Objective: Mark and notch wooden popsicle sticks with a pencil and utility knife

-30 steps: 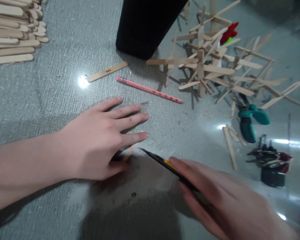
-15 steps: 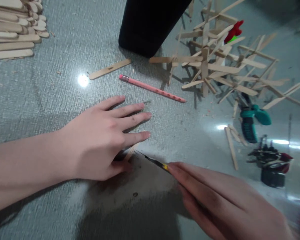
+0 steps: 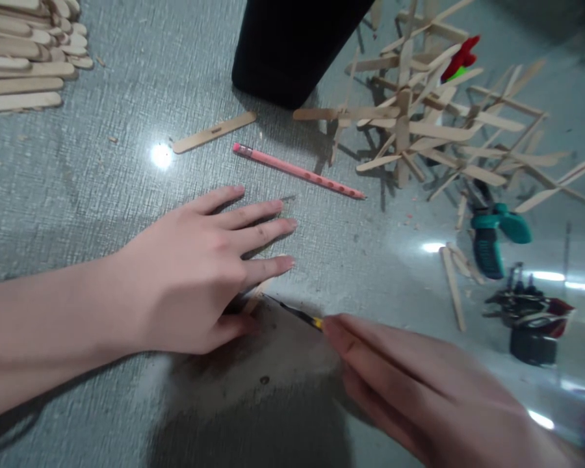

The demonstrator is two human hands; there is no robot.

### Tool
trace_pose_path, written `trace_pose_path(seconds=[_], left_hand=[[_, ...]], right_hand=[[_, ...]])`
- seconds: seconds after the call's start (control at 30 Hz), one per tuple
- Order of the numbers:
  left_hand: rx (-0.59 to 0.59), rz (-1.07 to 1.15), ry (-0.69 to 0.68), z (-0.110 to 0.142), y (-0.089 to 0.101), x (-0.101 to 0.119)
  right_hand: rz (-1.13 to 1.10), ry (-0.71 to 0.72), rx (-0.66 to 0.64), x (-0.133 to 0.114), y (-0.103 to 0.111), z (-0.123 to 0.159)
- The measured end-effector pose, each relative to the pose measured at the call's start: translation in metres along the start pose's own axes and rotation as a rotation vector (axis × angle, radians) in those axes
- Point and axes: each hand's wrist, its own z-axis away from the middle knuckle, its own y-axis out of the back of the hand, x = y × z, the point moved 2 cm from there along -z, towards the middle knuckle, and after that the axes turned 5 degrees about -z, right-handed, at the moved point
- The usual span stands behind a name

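My left hand (image 3: 190, 279) lies palm down on the table with its fingers spread flat. A wooden craft stick (image 3: 256, 299) shows between its thumb and index finger; the rest of the stick is hidden under the hand. My right hand (image 3: 409, 377) is closed around a craft knife (image 3: 299, 315) with a black and yellow body. The thin blade points left and its tip meets the stick, or is very close to it. Beyond my left fingertips lies a pink pencil (image 3: 297, 171). A slotted craft stick (image 3: 214, 132) rests to the pencil's left.
Stacked craft sticks (image 3: 19, 84) lie at the upper left. A black container (image 3: 292, 52) stands at the top. Interlocked craft sticks (image 3: 433, 130) spread over the upper right. Below them are teal-handled pliers (image 3: 488, 244), loose stick pieces (image 3: 453, 286) and a dark holder (image 3: 531, 344) with small tools.
My right hand and the craft knife have moved slightly left, the blade closer to the craft stick. My left hand stays in place.
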Motion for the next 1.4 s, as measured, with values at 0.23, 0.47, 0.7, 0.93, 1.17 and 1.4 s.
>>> trace_pose_path(seconds=[0.23,0.47,0.7,0.93,1.17,1.4], left_hand=[[0.04,0.028,-0.015,0.001,-0.002,-0.001],[0.022,-0.005,-0.007,0.0,-0.002,0.0],[0.019,-0.008,0.005,0.001,0.0,0.002],[0.017,-0.008,-0.007,0.0,-0.002,0.0],[0.014,-0.021,-0.004,0.0,-0.001,0.001],[0.038,-0.018,-0.019,0.001,-0.004,-0.001]], right_hand=[[0.002,0.027,0.003,-0.001,-0.004,0.005],[0.001,0.024,0.07,-0.001,-0.008,0.006],[0.027,0.033,0.072,-0.002,-0.008,0.008],[0.02,0.028,0.075,0.0,-0.008,0.011],[0.023,0.031,0.055,0.001,-0.01,0.019],[0.012,0.038,0.08,0.0,-0.009,0.015]])
